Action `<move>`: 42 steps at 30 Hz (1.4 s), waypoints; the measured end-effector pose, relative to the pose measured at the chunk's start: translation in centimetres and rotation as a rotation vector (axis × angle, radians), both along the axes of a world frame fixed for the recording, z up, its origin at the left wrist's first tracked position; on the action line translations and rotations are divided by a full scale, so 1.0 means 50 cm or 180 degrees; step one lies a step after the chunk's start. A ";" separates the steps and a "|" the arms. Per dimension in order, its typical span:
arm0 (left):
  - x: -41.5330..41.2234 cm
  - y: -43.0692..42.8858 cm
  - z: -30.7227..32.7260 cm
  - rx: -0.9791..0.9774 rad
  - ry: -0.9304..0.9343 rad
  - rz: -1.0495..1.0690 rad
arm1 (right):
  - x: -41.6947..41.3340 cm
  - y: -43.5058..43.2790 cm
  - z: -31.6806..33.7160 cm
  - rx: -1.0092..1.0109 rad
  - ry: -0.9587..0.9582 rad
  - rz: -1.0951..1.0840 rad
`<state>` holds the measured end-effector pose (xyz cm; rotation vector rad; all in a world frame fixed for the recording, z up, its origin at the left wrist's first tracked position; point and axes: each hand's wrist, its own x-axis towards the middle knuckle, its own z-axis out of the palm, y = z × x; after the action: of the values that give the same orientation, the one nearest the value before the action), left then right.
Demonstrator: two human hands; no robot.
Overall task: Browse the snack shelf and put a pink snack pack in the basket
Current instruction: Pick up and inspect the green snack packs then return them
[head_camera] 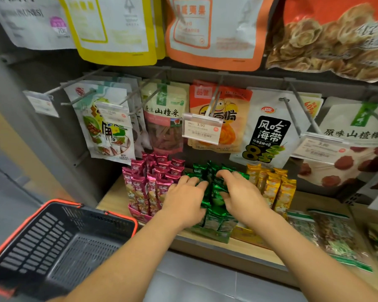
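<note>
Since the basket (42, 243) at lower left holds nothing, the pick is due: pink snack packs (148, 182) stand upright in a pink tray (140, 215), just left of the left hand (183, 199), its grip loose on the green packs (212, 168). The right hand (242, 197) curls its grip round them. Shift left, pinch one pink top, lift straight up.

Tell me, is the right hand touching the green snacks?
Touching. The head view shows the right hand with its curled fingers pressed in among the green snack packs, and no gap between them.
</note>
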<state>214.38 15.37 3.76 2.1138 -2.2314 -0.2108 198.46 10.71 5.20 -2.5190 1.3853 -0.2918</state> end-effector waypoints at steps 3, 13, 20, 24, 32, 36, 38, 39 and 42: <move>-0.006 0.002 0.002 -0.0147 0.0216 -0.0200 | 0.006 0.001 -0.015 -0.0397 -0.0044 -0.0182; -0.021 0.012 0.000 -0.0033 -0.0049 -0.0572 | 0.004 -0.022 -0.030 0.0357 0.0407 -0.0218; -0.040 0.013 -0.008 -0.0174 -0.0259 -0.0730 | 0.022 -0.080 -0.020 -0.0469 0.0185 -0.0907; -0.038 0.011 -0.010 -0.0209 -0.0355 -0.0858 | 0.049 -0.087 -0.042 -0.0587 0.0862 -0.0700; -0.036 0.019 -0.019 -0.0277 -0.0095 -0.0796 | 0.028 -0.041 -0.008 -0.0920 -0.0975 -0.0533; -0.033 0.019 -0.014 -0.0110 0.0147 -0.0782 | -0.023 0.023 0.047 -0.1867 -0.1877 0.0223; -0.030 0.016 -0.003 0.0045 0.0289 -0.0736 | -0.053 0.049 0.084 -0.2177 -0.2034 0.0533; -0.028 0.015 0.003 0.0079 0.0382 -0.0694 | -0.069 0.061 0.106 -0.2325 -0.2087 0.0619; -0.022 0.019 0.037 -0.0210 0.0776 -0.0356 | -0.116 0.099 0.169 -0.2641 -0.2266 0.0727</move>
<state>213.28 16.32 5.61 1.8222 -2.1817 -0.3734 192.67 15.67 13.67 -2.6202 0.7456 -1.8021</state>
